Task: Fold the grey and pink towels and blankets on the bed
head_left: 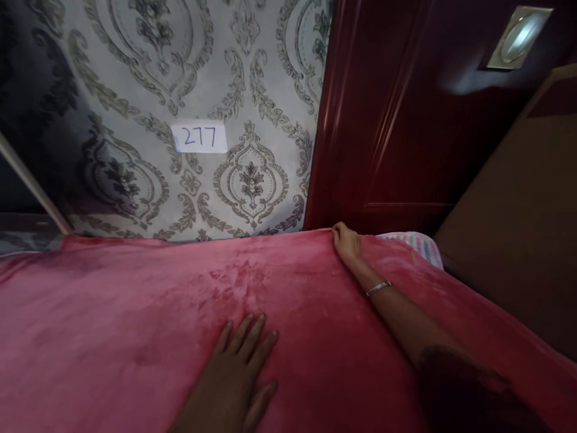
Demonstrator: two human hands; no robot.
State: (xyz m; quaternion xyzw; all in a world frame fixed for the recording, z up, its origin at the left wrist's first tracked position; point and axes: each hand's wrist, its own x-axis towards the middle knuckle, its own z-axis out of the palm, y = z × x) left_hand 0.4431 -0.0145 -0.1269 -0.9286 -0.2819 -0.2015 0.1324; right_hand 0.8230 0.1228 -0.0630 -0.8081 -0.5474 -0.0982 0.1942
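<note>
A pink-red plush blanket (135, 313) covers the bed across the lower half of the view. My left hand (238, 367) lies flat on it near the middle, fingers stretched out and slightly apart. My right hand (346, 242) reaches to the blanket's far edge by the wall, its fingers curled over and gripping that edge. A thin metal bangle (377, 288) sits on the right wrist. A striped sheet or pillow (421, 245) peeks out beyond the blanket to the right of that hand.
Patterned grey damask wallpaper (180, 90) rises behind the bed, with a white label reading 277 (199, 138). A glossy dark red wooden panel (387, 108) stands at the right, a brown board (518, 228) beside it. A metal rod (31, 180) slants at the left.
</note>
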